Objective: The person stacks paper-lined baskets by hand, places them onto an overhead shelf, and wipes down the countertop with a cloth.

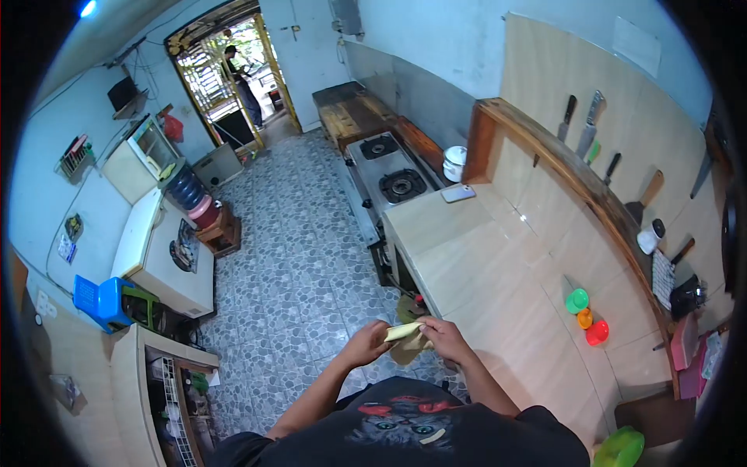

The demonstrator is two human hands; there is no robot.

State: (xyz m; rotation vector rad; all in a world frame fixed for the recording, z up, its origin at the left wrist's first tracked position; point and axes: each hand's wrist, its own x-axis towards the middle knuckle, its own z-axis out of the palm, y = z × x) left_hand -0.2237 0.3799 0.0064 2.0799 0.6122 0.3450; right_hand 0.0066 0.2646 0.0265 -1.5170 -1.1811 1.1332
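Note:
In front of my chest, a pale yellow elongated piece (405,331) stretches between my hands; I cannot make out its exact kind. My left hand (367,343) is closed on its left end. Closed on the right end is my right hand (446,340), near the front edge of the counter (498,265). Below my hands shows an olive-tan, cloth-like thing (406,353); whether it hangs from them or lies lower, I cannot tell.
Along the counter are a phone (459,194), a white pot (454,163), a gas stove (389,175) and coloured cups (576,300). Knives (591,124) hang on the wall. A white chest freezer (167,249) stands left; a person (245,89) is beyond the doorway.

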